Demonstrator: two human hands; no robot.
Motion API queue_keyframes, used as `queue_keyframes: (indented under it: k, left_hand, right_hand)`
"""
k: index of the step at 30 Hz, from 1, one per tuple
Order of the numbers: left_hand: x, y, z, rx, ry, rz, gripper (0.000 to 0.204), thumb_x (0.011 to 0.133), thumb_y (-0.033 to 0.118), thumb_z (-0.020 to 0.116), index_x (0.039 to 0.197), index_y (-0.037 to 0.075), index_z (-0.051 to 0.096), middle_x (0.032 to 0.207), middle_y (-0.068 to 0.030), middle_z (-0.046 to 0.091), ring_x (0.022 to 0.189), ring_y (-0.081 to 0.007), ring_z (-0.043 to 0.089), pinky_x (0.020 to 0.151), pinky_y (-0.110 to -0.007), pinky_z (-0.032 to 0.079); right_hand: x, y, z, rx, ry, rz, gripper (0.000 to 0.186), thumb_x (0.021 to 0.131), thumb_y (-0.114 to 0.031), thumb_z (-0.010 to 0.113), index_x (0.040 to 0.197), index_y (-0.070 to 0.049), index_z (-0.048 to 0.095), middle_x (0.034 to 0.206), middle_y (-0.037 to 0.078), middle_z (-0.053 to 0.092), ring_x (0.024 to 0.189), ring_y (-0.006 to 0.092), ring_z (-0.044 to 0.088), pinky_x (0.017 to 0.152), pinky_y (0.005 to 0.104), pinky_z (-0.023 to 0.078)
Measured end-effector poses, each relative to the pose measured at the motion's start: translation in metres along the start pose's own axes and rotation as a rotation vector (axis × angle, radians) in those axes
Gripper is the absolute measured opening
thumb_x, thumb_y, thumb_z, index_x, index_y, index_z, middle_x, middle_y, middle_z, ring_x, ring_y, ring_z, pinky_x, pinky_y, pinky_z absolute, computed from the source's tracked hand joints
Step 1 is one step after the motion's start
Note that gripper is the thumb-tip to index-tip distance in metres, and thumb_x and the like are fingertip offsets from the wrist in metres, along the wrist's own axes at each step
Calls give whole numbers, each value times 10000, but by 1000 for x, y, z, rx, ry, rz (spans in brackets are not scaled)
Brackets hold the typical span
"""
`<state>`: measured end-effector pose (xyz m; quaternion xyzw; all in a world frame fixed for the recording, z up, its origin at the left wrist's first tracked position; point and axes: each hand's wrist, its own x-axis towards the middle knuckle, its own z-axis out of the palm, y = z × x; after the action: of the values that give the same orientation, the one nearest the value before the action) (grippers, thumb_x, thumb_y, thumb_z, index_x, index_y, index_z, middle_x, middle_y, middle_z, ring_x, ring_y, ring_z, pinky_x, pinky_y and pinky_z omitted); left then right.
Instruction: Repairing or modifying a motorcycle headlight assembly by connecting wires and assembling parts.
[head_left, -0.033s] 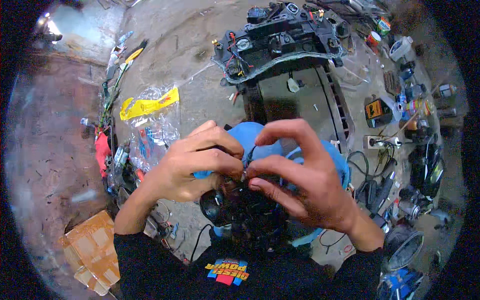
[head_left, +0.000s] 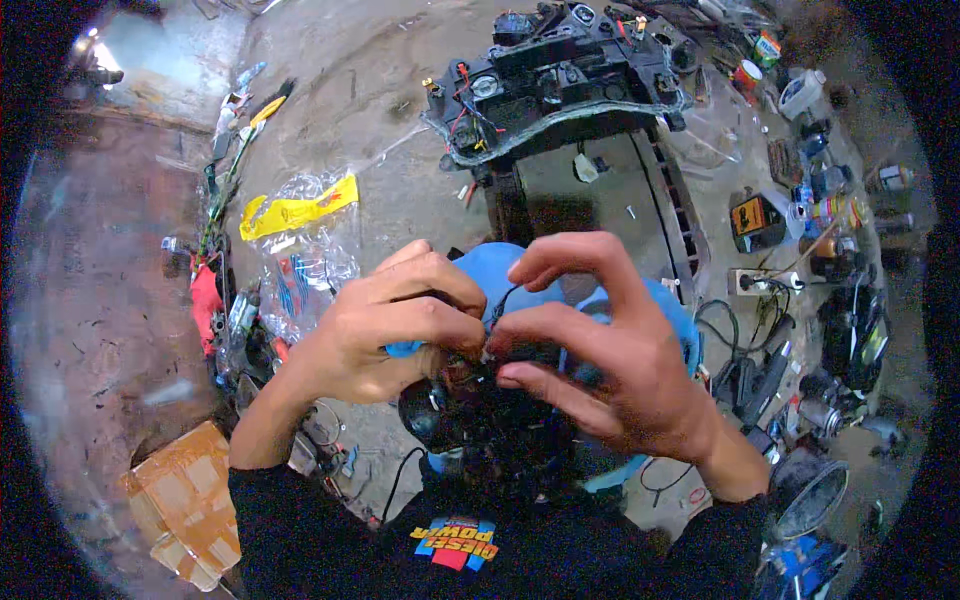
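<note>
**Two hands pinch at a dark part held over the floor**

We see our left hand (head_left: 385, 325) and our right hand (head_left: 610, 350) close together in the middle of the view. Between them sits a dark, round part (head_left: 470, 410) with thin wires on it. It is just under our fingertips and close to our chest, above a blue thing (head_left: 500, 270) that peeks out behind the fingers.

The left fingers (head_left: 440, 320) are curled shut around the top of the dark part. The right fingers (head_left: 545, 325) are bent, and their tips meet the left ones at a thin black wire (head_left: 500, 305). We cannot tell just how tight the right hand pinches it.

Past the hands, toward the far edge of the floor (head_left: 380, 120), stands a big black frame (head_left: 560, 80) with wires. Near the left edge lies a clear bag (head_left: 310, 250) with a yellow strip. A brown cardboard box (head_left: 185, 505) sits at the near left corner. Many small tools and bottles (head_left: 810, 220) crowd the right edge.
</note>
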<state>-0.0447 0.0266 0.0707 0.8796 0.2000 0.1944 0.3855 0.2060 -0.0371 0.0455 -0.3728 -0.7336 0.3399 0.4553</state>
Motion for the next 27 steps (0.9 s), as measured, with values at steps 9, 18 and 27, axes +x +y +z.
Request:
queue_keyframes:
  k: [9,18,27]
  left_hand:
    - [2,-2,4,12,17,32,294,726,68,805,1001,80,702,1030,-80,676,903,-269,630,781,-398,433]
    - [5,0,3,7,19,7,291,717,34,800,988,82,707,1019,-82,673,904,-265,640,783,-398,437]
    - [4,1,1,19,21,2,280,710,38,803,971,79,709,1019,-86,672,903,-267,640,778,-399,434]
  right_hand:
    - [-2,3,3,-239,-26,-51,250,775,-118,854,980,-73,718,1134,126,581,1068,303,608,930,409,500]
    - [-4,12,-4,-74,-43,-64,218,831,-187,792,1002,-108,684,1184,91,574,1073,307,586,907,466,463]
    - [-6,7,-6,53,-45,29,230,786,-145,843,978,-100,724,1135,106,592,1099,318,587,966,451,468]
